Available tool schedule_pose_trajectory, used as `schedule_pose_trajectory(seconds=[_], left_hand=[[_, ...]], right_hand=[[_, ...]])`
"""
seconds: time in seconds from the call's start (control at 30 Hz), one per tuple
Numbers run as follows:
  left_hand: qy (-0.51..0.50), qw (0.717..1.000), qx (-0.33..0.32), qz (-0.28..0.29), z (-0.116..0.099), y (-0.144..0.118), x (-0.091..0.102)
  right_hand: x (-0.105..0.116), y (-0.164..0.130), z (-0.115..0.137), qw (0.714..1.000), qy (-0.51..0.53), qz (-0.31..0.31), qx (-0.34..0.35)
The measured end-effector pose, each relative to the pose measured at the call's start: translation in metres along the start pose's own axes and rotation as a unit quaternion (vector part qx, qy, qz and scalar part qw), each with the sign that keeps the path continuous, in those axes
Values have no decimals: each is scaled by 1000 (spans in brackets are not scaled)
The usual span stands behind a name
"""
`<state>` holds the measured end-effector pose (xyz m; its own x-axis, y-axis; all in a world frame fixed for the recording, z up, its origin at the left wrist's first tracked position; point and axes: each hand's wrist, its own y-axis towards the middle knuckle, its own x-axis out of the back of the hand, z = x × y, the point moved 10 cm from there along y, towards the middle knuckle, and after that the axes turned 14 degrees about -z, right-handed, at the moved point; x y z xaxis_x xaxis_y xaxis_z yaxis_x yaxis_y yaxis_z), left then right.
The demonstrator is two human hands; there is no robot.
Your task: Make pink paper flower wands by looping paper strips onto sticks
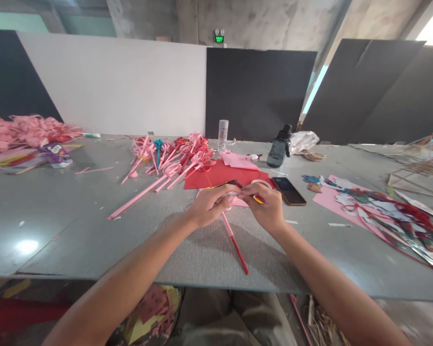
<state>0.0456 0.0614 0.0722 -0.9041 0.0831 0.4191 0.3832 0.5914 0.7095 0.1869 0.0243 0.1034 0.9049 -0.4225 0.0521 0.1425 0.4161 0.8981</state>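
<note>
My left hand (212, 204) is closed around the head of a paper flower, whose pink and red stem (234, 240) slants down toward the table's front edge. Thumb and fingers of my right hand (265, 204) pinch at the top of the same flower; the exact spot is partly hidden by the fingers. Beneath the hands lie red paper (197, 180) and a piece of pink paper (242, 203). A white ring (262, 183), perhaps a tape roll, shows just behind my right hand, with something yellow and red beside it. A dark thin tool (231, 182) lies behind my left hand.
A pile of pink and red paper flowers (180, 158) lies left of centre. A phone (289, 191), a dark water bottle (279, 146) and a clear cylinder (222, 135) stand or lie beyond the hands. Paper scraps (382, 211) spread at right, a purple packet (56, 154) at left.
</note>
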Motion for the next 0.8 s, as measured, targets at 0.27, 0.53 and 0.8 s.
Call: schedule_pose_trajectory(seconds=[0.27,0.53,0.8], left_hand=[[67,997,-48,-14,-9,3,4],[61,997,-42,-30,-4,2,7],[-5,986,-87,-144,-14,9,41]], right_hand=[[2,0,-4,1000,1,5,-3],[1,-1,-12,999,-5,3,-39],[17,4,-30,993,-4,-54,-107]])
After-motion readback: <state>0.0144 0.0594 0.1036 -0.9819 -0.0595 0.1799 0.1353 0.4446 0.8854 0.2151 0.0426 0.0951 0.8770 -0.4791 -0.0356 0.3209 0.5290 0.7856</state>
